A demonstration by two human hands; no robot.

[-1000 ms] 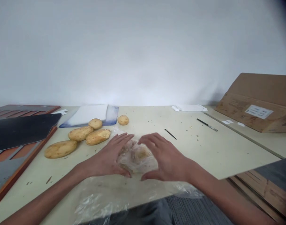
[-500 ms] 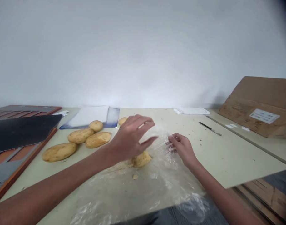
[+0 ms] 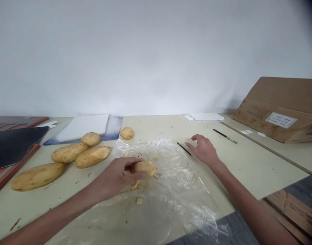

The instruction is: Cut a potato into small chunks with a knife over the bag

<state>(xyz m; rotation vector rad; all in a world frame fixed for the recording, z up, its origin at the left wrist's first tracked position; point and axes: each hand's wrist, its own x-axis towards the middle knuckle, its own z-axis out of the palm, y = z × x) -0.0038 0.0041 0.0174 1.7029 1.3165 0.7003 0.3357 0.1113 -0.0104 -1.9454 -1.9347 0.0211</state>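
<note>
My left hand point(image 3: 124, 174) curls round a partly cut potato point(image 3: 145, 167), with thumb and fingers on its left side. The potato rests on a clear plastic sheet point(image 3: 168, 200), and small potato scraps point(image 3: 139, 200) lie beside it. My right hand point(image 3: 204, 149) hovers over the table to the right of the sheet, fingers apart and nothing in them. Just left of its fingertips is a thin dark stick-like tool point(image 3: 184, 149), whose kind I cannot make out. Several more potatoes point(image 3: 69, 152) lie to the left, one with a cut face, and a single small potato point(image 3: 126, 133) sits behind the sheet.
A white pad on a blue-edged sheet point(image 3: 115, 128) lies at the back left. Further left are a black mat point(image 3: 18, 146) and an orange-edged frame point(image 3: 35, 149). To the right are a slim black cutter-like tool point(image 3: 224, 136), white papers point(image 3: 204, 116) and a cardboard box point(image 3: 263, 119).
My left hand has come down onto the cut potato. My right hand has let go of the plastic and moved right. The sheet now lies flatter, with the dark tool exposed beside it.
</note>
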